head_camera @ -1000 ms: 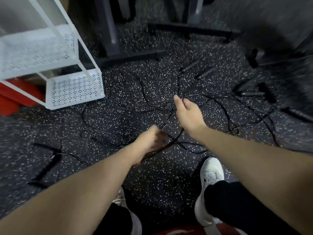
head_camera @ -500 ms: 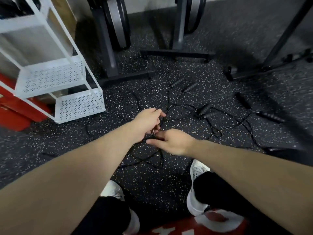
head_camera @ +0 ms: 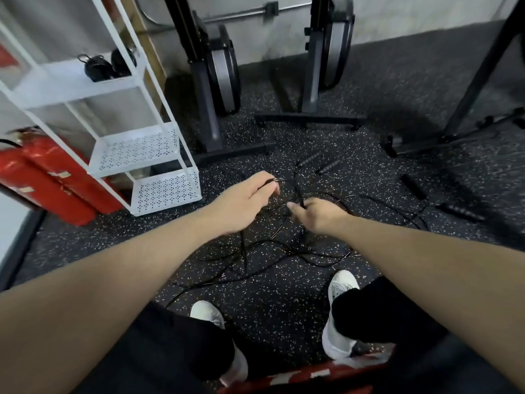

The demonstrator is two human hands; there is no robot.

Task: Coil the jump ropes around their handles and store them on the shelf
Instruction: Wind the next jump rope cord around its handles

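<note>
Several black jump ropes [head_camera: 264, 251] lie tangled on the speckled rubber floor in front of my feet. My left hand [head_camera: 244, 197] holds a few loops of thin black cord at its fingertips. My right hand [head_camera: 318, 214] grips a black rope handle that sticks up from its fist. Cord hangs from both hands down to the tangle. Loose black handles [head_camera: 309, 159] [head_camera: 461, 213] lie farther out on the floor. A white wire shelf [head_camera: 142, 143] stands at the left, with coiled black ropes [head_camera: 98, 68] on an upper tier.
Two red fire extinguishers [head_camera: 51, 177] lean behind the shelf at the left. Two upright rowing machines [head_camera: 218, 81] [head_camera: 326, 58] stand against the back wall, their bases reaching onto the floor. A dark rack leg [head_camera: 477, 75] slants at the right. My white shoes [head_camera: 341, 285] are below.
The view has lifted and both hands have risen from the floor. My left hand has moved up with cord loops, and my right hand now grips a handle beside it.
</note>
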